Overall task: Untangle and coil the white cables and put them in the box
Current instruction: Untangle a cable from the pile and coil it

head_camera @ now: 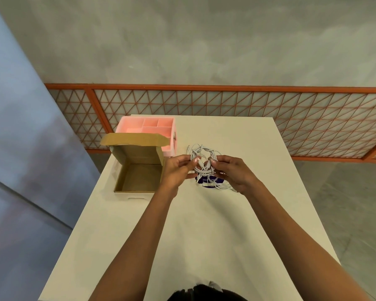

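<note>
Cropping dark hair (204,293) at bottom edge. Pinching white cables (201,149) with left hand (176,170) and right hand (237,172), covering tangle's middle, also hiding most of purple label (211,180).

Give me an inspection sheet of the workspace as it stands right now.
Surface: white table, no spills seen.
Job's things: white cables, one tangled bundle held between both hands; cardboard box near the table's left edge, lid up, nothing inside.
Clutter: pink compartment organiser behind the box; purple label on the table beneath the cables, partly hidden.
Grippers: left hand and right hand each pinch the bundle from their own side.
Cables: knotted, not coiled; loose strands trail down by the right hand.
Surroundings: orange lattice railing beyond the table; grey concrete past it; blue-grey panel at left.
</note>
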`<action>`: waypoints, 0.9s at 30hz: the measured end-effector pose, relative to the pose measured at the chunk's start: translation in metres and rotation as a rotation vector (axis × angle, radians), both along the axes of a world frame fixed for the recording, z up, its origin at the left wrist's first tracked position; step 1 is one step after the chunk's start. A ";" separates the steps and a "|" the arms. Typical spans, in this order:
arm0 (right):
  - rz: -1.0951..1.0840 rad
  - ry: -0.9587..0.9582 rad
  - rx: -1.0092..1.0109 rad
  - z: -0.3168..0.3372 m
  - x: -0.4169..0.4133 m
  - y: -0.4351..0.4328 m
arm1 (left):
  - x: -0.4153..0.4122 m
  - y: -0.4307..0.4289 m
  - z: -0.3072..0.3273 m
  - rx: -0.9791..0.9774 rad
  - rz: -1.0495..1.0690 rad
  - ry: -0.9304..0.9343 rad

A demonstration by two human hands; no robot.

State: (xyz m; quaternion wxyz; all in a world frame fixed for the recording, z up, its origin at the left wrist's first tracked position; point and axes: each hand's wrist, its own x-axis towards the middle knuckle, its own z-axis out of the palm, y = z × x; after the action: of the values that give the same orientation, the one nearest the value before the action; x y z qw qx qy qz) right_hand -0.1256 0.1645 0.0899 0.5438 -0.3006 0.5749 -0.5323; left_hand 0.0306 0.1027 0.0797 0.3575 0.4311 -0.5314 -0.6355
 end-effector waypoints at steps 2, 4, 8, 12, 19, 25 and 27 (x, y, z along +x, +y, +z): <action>0.063 -0.109 0.002 0.000 -0.004 -0.001 | 0.004 -0.002 -0.001 0.076 -0.048 0.097; 0.099 -0.244 0.009 -0.003 -0.006 -0.002 | 0.006 -0.001 -0.001 0.187 -0.117 0.214; 0.074 -0.481 -0.003 -0.012 -0.001 -0.002 | 0.006 0.003 -0.001 0.307 -0.171 0.337; 0.069 -0.491 -0.013 -0.012 0.002 -0.001 | 0.005 0.004 -0.004 0.282 -0.180 0.352; 0.084 -0.463 0.006 -0.010 0.004 -0.001 | 0.002 0.002 -0.006 0.311 -0.140 0.408; 0.042 -0.671 -0.073 -0.011 0.016 0.000 | -0.002 0.007 -0.009 0.390 -0.112 0.474; 0.023 -0.737 -0.102 -0.012 0.020 0.000 | -0.004 0.009 -0.010 0.374 -0.115 0.477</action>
State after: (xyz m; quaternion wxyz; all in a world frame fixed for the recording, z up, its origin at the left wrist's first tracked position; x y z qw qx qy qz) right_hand -0.1055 0.1647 0.0781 0.7046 -0.1219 0.3099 -0.6267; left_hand 0.0267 0.1112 0.0700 0.3499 0.2974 -0.3298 -0.8249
